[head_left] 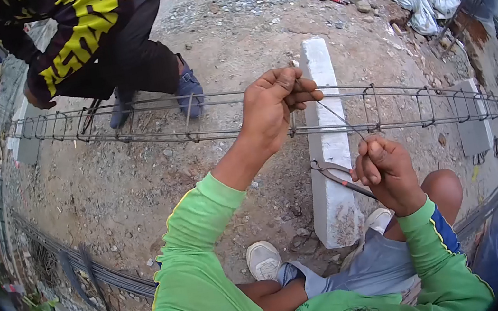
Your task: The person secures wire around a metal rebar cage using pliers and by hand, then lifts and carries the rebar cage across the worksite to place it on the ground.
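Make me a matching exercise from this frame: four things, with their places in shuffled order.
1. thin dark metal wire
2. dark metal pincers
3. long white rectangular block
4. white sacks

A. upper right of the picture
B. between the left hand and right hand
C. crossing under the long metal-bar cage
D. handle beside the right hand

Pairs: 1-B, 2-D, 3-C, 4-A

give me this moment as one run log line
left hand: pinching thin wire | right hand: pinching same wire, pincers alongside | rebar cage: lying across white block

Rebar cage (220, 135) across, white block (336, 207) beneath, gaps between stirrups (377, 108) seemingly passable
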